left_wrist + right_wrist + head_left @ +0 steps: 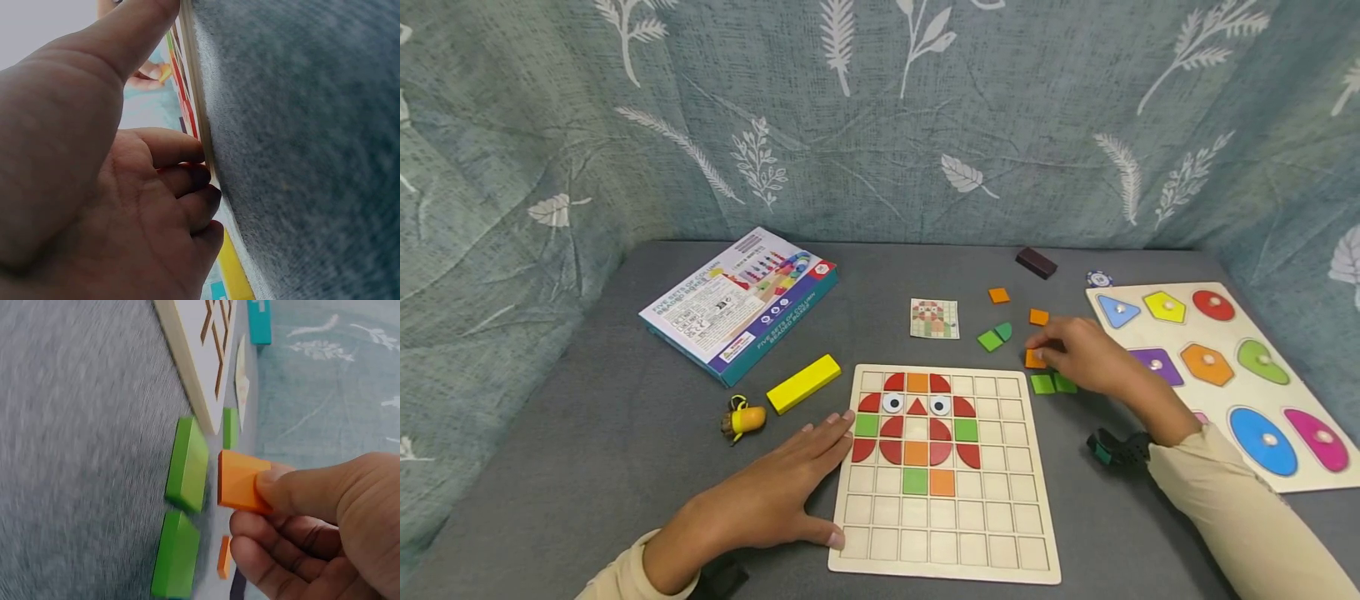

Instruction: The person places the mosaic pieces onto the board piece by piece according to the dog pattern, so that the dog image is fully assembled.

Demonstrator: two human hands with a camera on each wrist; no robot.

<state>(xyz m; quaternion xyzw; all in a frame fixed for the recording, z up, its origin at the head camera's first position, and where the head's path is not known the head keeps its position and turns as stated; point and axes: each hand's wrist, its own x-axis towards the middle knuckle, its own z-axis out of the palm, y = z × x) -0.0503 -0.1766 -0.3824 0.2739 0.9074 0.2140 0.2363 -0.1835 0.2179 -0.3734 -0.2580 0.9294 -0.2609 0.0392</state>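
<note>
A wooden grid board [1007,533] lies on the grey surface, with red, orange and green tiles forming a figure in its upper rows. My left hand [790,487] rests flat against the board's left edge [199,119], fingers straight. My right hand [1078,354], to the right of the board, pinches an orange square tile [240,481] between thumb and fingers, just above the surface. Two green square tiles [181,512] lie right beside it. More loose tiles, orange [998,295] and green [992,337], lie behind the board near a small pattern card [934,318].
A shape puzzle board [1292,483] with knobbed pieces lies at the right. A game box [737,304], a yellow block [803,383] and a small yellow toy [743,418] sit at the left. A dark block [1036,262] lies at the back. Patterned cloth walls the area.
</note>
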